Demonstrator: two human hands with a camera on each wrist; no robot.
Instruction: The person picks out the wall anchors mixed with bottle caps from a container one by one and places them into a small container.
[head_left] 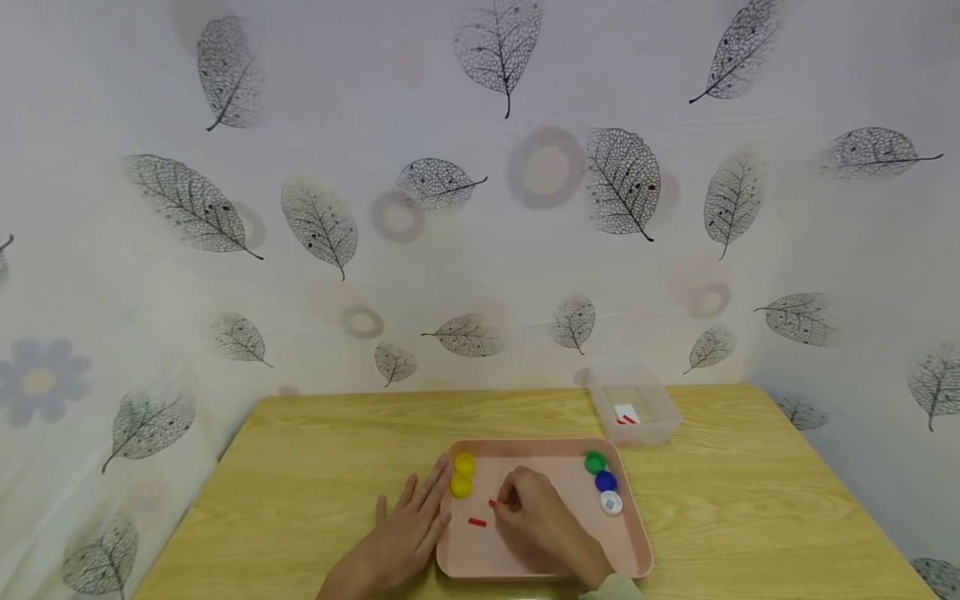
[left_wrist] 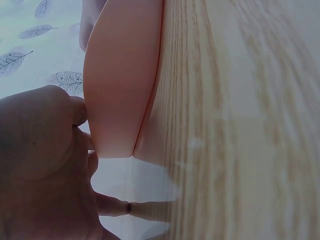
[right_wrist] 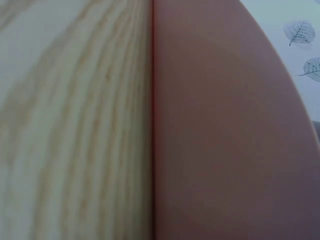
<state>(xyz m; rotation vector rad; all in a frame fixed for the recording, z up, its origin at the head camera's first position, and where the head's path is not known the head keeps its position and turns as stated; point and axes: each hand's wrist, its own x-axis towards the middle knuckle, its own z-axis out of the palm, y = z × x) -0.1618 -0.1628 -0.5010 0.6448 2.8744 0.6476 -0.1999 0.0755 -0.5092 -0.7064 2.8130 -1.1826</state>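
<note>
A shallow pink tray [head_left: 555,447] lies on the wooden table. In the head view my right hand [head_left: 540,512] is over the tray, thumb and fingertips pinching a small red strip [head_left: 492,503]. A second red strip [head_left: 477,522] lies on the tray floor just left of it. My left hand [head_left: 397,537] rests along the tray's left rim with its fingers extended. In the left wrist view, the left hand [left_wrist: 45,160] is up against the tray's outer wall [left_wrist: 122,85]. The right wrist view holds only the tray's side wall [right_wrist: 225,125] and the table, not the hand.
Two yellow caps [head_left: 462,475] sit inside the tray's left edge. Along its right side are a green cap [head_left: 595,462], a blue cap [head_left: 606,482] and a white cap [head_left: 611,502]. Behind, a clear plastic box [head_left: 652,429] contains red pieces. A leaf-patterned cloth hangs beyond the table [head_left: 337,450].
</note>
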